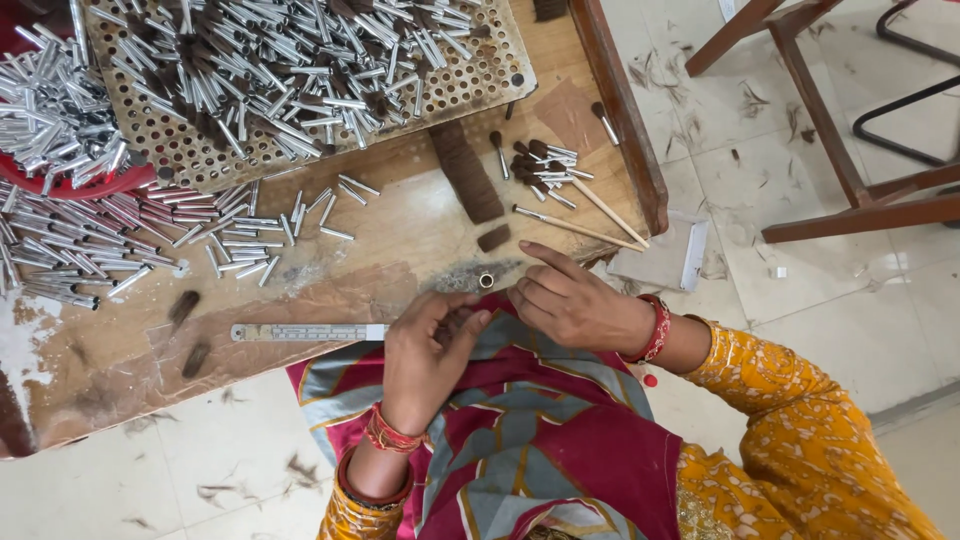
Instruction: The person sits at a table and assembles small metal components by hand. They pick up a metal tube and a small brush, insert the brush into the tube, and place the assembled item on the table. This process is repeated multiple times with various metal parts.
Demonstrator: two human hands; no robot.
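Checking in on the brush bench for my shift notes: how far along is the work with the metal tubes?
Done: a few tubes already filled with dark bristle lie on the table's right side. In hand: the left hand and right hand meet at the table edge over a small dark tuft, beside one upright ferrule. Left: big heaps of metal tubes on the perforated tray and loose tubes on the table.

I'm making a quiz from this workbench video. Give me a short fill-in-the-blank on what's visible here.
1. The silver metal tubes are heaped on a tray full of round ____.
2. Both hands meet at the table's near ____; the left hand sits beside the right hand.
3. A flat metal ____ lies along the table edge left of the hands.

Missing words: holes; edge; ruler
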